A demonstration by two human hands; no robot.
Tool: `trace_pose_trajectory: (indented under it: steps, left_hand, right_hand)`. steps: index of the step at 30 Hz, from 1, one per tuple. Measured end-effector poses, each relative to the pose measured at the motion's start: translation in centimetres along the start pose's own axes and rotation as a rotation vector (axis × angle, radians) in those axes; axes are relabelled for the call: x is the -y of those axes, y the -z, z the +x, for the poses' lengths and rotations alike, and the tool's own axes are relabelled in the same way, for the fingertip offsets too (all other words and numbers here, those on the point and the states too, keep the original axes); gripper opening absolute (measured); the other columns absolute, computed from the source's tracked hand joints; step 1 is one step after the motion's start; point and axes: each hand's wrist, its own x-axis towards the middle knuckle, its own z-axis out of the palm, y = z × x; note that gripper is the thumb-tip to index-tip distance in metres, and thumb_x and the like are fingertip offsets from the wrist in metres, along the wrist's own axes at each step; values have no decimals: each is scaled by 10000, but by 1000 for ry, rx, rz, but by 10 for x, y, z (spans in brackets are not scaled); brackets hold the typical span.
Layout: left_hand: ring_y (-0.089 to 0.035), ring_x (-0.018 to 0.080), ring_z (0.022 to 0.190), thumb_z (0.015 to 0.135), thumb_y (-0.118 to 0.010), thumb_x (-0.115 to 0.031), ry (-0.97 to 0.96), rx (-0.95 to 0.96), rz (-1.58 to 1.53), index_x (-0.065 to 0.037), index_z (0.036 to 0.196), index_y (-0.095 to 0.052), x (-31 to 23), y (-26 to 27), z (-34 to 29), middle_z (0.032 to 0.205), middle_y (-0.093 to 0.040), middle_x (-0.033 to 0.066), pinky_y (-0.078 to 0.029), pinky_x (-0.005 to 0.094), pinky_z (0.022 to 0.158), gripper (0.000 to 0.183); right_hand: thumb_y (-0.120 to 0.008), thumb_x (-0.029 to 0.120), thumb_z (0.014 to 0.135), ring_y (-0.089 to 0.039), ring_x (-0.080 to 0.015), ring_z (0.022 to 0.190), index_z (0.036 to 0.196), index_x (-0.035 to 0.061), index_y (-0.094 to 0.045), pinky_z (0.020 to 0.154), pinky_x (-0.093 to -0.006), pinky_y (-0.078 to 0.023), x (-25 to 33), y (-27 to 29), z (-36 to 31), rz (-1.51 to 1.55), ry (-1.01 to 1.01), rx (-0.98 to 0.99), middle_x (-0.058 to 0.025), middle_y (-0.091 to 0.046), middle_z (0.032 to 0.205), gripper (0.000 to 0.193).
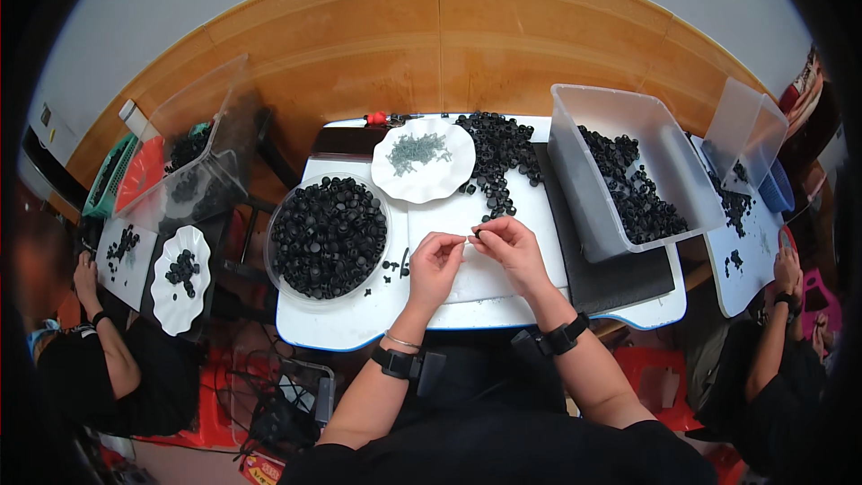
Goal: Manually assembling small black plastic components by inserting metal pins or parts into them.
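Note:
My left hand and my right hand meet over the white table, fingertips nearly touching. The right hand pinches a small black plastic part. The left fingertips hold something thin and pale beside it; I cannot tell exactly what. A round clear bowl full of black caps sits to the left. A white scalloped plate carrying small grey pins stands just beyond my hands. A loose pile of black caps lies behind it.
A clear bin of black parts stands at my right on a dark mat. A few stray black pieces lie near the bowl. Other people work at side tables left and right, with their own plates and bins.

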Motion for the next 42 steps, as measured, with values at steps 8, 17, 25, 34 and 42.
trace_pose_trajectory:
  steps: [8,17,25,34,42]
  left_hand:
    - [-549,80,744,826,-555,35,85,-20,-146,28,986,-535,3,-1,-4,870,-556,48,-477,197,671,161]
    - [-545,75,769,810,-569,51,70,-10,-161,14,1023,-510,5,1,-4,878,-555,43,-479,190,681,224]
    - [-542,71,761,790,-582,66,59,-1,-138,13,1026,-515,5,1,-5,870,-560,45,-448,174,657,250]
    - [-560,80,766,767,-608,69,6,-14,28,18,1020,-522,2,1,-6,862,-593,57,-446,181,672,272]
    - [-576,99,759,807,-596,25,149,34,-234,30,968,-552,2,4,-3,868,-609,70,-481,206,701,167]
  right_hand:
    - [-549,12,853,-604,-173,916,962,10,-536,792,-246,-502,-19,4,-2,165,-26,-41,-74,-587,942,110]
    - [-572,50,848,-588,-116,824,954,0,-564,759,-227,-491,-18,0,-4,70,-10,8,-63,-600,901,117]
    - [-588,57,837,-570,-99,842,943,15,-579,755,-227,-462,-24,6,-3,-1,2,20,-39,-610,900,114]
    - [-604,51,823,-569,-80,803,920,12,-601,734,-208,-455,-25,6,-5,-116,46,13,-33,-619,883,105]
    - [-590,55,835,-581,-102,827,941,-3,-594,758,-229,-476,-23,9,-4,-36,6,5,-59,-622,904,121]
